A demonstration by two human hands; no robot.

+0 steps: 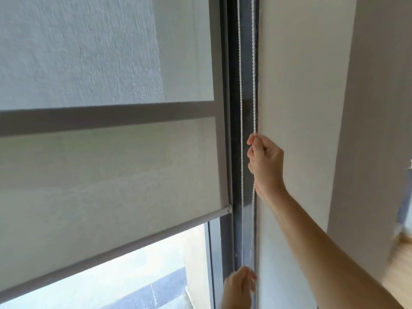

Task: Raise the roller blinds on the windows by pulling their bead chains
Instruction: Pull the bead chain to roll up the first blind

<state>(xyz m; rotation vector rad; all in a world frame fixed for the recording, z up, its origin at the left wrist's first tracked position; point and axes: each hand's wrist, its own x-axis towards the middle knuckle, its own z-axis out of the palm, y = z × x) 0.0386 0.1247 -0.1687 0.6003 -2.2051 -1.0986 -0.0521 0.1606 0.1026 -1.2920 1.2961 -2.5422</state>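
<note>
A grey translucent roller blind (107, 175) covers most of the window. Its bottom bar (133, 241) slants across the lower left, with bare glass (138, 275) below it. Two strands of a white bead chain (240, 85) hang down the dark frame between the blind and the wall. My right hand (266, 163) is closed around the right strand at mid height, arm stretched up from the lower right. My left hand (239, 286) pinches the chain low down near the bottom edge; which strand it holds is unclear.
A dark window frame (231, 130) runs vertically beside the chain. A pale wall (301, 97) stands directly right of it, with a corner farther right. A wooden surface (399, 264) shows at the right edge.
</note>
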